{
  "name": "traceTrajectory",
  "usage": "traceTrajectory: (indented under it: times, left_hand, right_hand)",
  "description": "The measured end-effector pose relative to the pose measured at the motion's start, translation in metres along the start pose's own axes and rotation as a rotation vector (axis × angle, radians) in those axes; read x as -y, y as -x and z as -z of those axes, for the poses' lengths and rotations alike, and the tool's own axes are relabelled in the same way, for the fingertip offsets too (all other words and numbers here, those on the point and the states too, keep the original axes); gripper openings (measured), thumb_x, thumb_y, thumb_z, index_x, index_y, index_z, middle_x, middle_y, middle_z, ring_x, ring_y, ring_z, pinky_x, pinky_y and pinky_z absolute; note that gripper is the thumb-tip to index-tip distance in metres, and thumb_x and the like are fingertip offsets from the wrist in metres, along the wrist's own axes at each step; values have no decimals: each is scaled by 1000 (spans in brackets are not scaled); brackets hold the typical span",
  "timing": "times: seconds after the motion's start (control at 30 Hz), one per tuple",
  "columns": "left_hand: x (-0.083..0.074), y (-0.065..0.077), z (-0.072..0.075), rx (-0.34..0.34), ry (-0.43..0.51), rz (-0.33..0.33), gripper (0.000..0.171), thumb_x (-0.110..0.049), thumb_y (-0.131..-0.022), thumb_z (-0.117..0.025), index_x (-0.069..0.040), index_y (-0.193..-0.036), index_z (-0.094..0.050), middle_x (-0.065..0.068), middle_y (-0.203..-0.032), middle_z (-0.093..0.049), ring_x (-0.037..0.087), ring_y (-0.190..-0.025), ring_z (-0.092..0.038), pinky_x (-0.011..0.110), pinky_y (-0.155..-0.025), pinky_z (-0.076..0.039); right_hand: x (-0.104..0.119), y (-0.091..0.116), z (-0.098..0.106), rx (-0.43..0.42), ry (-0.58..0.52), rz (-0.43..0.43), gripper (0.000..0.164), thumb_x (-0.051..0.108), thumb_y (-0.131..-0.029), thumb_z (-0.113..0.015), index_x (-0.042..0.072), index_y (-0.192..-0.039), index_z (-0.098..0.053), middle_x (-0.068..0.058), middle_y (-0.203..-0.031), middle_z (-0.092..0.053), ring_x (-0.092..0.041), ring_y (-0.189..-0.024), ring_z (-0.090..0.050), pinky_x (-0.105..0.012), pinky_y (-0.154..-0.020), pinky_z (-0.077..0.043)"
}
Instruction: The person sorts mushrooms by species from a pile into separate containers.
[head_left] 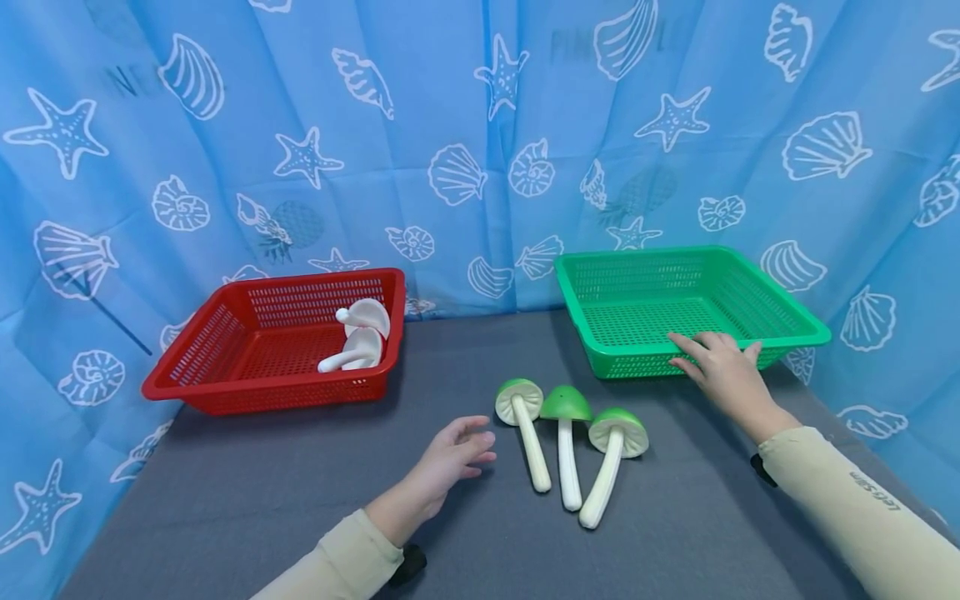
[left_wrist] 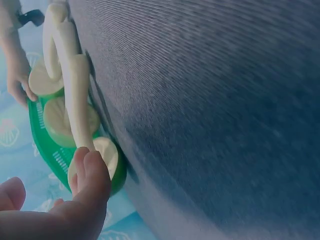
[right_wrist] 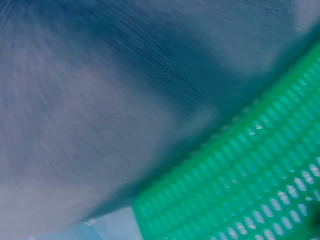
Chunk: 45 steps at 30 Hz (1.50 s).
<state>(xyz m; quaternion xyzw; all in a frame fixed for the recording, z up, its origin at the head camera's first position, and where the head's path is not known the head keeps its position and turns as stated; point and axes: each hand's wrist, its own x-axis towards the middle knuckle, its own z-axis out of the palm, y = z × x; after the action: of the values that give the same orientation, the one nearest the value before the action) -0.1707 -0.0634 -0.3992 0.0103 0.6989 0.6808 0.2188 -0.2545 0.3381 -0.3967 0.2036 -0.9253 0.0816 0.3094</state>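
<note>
Three toy mushrooms with green caps and pale stems lie side by side on the dark grey cloth: a left one (head_left: 531, 442), a middle one (head_left: 567, 450) and a right one (head_left: 609, 475). My left hand (head_left: 448, 461) hovers just left of the left mushroom, fingers loosely bent and holding nothing. In the left wrist view its fingers (left_wrist: 95, 177) overlap a mushroom cap, but the head view shows a gap. My right hand (head_left: 723, 371) is at the front rim of the green basket (head_left: 693, 362), fingers spread; whether it touches the rim I cannot tell.
A red basket (head_left: 262, 392) stands at the back left, with white mushrooms (head_left: 360, 346) in its right end. Behind both baskets hangs a blue curtain (head_left: 480, 225) with shell and starfish prints. Grey cloth (head_left: 480, 550) covers the table.
</note>
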Motion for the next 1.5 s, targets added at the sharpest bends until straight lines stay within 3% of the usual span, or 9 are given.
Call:
traceTrajectory:
  times: [0.07,0.17,0.2,0.43,0.9,1.03,1.27,1.5]
  left_hand:
    - [1,-3,-4,-1,7,0,53,-22,-100,-55,3,-144,-37,23,-131,-53,29,-111,-61,48,-96,-46]
    - [3,-8,-10,-20,12,-6,52,-18,-99,-56,4,-143,-37,23,-129,-55,28,-108,-62,46,-93,-48]
    - [3,-9,-13,-29,12,-9,52,-17,-99,-57,4,-143,-38,22,-128,-56,28,-107,-63,46,-92,-49]
    - [4,-21,-25,-68,26,-13,56,-11,-96,-58,7,-144,-34,24,-129,-56,33,-107,-62,45,-90,-50]
    - [1,-38,-43,-126,60,65,58,0,-91,-60,9,-142,-34,25,-127,-57,30,-100,-65,42,-83,-53]
    - [2,-43,-47,-125,74,80,60,2,-90,-60,10,-142,-33,24,-124,-59,27,-96,-65,41,-82,-54]
    - [6,-51,-55,-129,112,114,63,7,-87,-60,10,-143,-32,19,-111,-66,16,-75,-63,36,-75,-56]
    - [5,-55,-57,-152,164,110,62,8,-89,-60,5,-146,-34,19,-120,-63,17,-78,-63,35,-74,-56]
  right_hand:
    - [-3,2,-5,-67,2,24,46,44,-94,-53,7,-119,-65,-25,-98,-59,-49,-92,-54,-88,-81,-17]
    - [-6,3,-9,-116,1,40,72,62,-93,-25,7,-117,-65,-25,-96,-59,-50,-91,-54,-87,-83,-17]
    - [-6,3,-10,-123,2,44,74,62,-93,-23,7,-117,-65,-26,-96,-59,-50,-92,-54,-87,-84,-18]
    - [-8,2,-13,-149,20,81,73,60,-96,-20,8,-115,-67,-23,-93,-61,-49,-89,-55,-83,-86,-25]
    - [-6,-1,-14,-177,43,105,70,58,-99,-21,8,-113,-67,-23,-90,-61,-48,-84,-56,-81,-82,-30]
    - [-6,-1,-12,-172,54,104,70,58,-99,-20,8,-113,-67,-23,-89,-61,-49,-84,-56,-81,-82,-31]
    - [-7,0,-9,-155,48,96,73,59,-98,-18,8,-113,-68,-23,-89,-61,-47,-82,-57,-81,-81,-31]
    - [-7,2,-10,-136,45,84,75,60,-96,-19,8,-113,-69,-23,-91,-62,-48,-85,-58,-81,-82,-31]
